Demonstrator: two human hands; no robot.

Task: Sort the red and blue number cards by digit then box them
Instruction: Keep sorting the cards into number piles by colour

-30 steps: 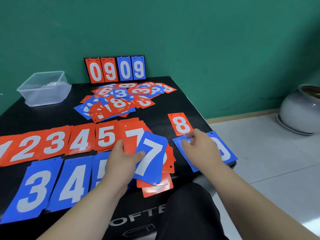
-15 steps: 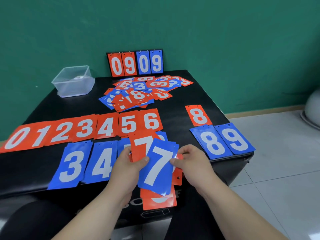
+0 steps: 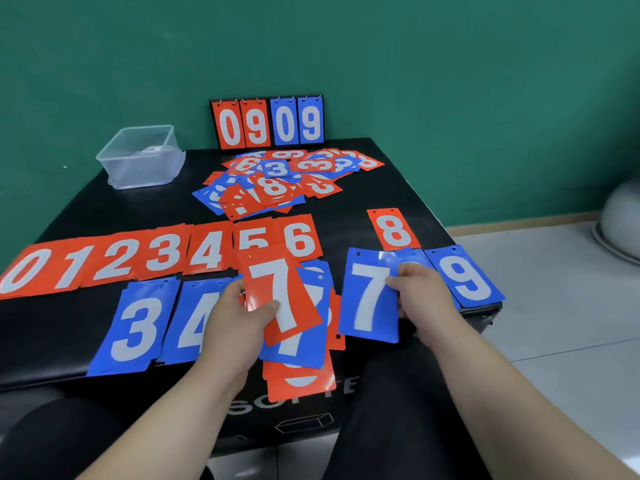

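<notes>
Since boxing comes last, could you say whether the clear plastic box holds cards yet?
No cards: the clear rectangular plastic box shows no red or blue through its walls.

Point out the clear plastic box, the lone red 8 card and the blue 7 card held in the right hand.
clear plastic box (image 3: pixel 142 168), head view, on its front wall.
red 8 card (image 3: pixel 394 231), head view, on the white digit.
blue 7 card (image 3: pixel 369 306), head view, on the stem of the 7.
</notes>
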